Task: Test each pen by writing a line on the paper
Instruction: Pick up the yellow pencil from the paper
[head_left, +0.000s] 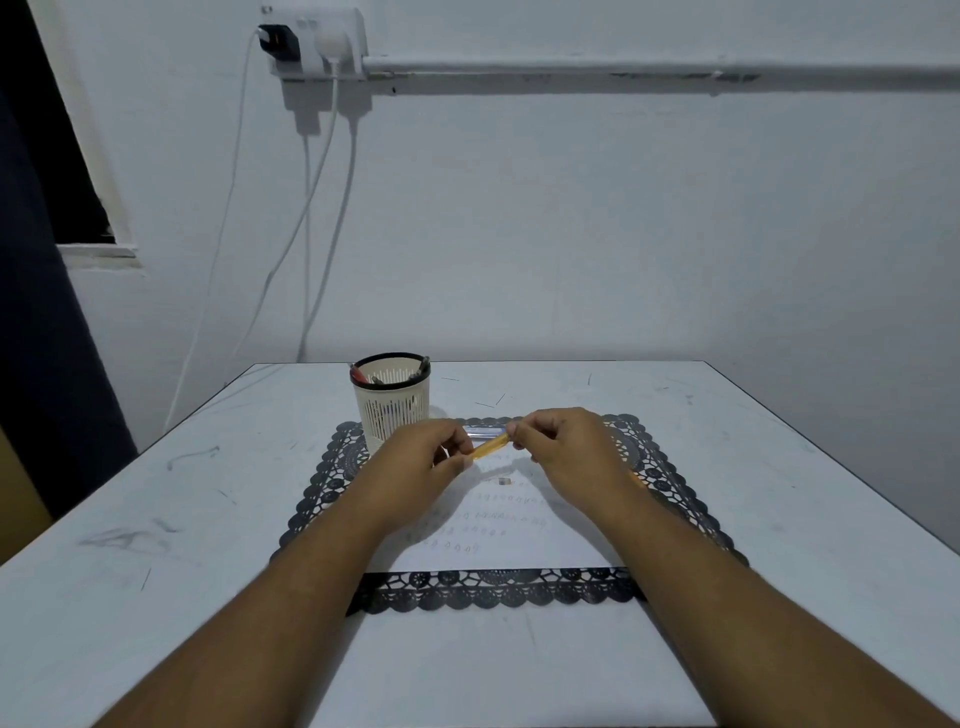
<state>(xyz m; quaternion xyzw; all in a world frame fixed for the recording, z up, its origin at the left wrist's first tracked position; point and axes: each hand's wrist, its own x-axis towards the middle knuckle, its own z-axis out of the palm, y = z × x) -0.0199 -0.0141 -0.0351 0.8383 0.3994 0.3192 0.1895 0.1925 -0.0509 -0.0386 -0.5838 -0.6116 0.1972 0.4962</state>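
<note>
Both hands are pinching the yellow pen (489, 447): left hand (427, 457) at its 8 o'clock end, right hand (563, 447) at 2 o'clock, above the paper (519, 540).

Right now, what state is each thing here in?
Yellow pen: held in the air above the paper, pinched at both ends.
Left hand: pinches one end.
Right hand: pinches the other.
Paper: flat on the mat, rows of marks.
Cup: upright, pens inside.
</note>
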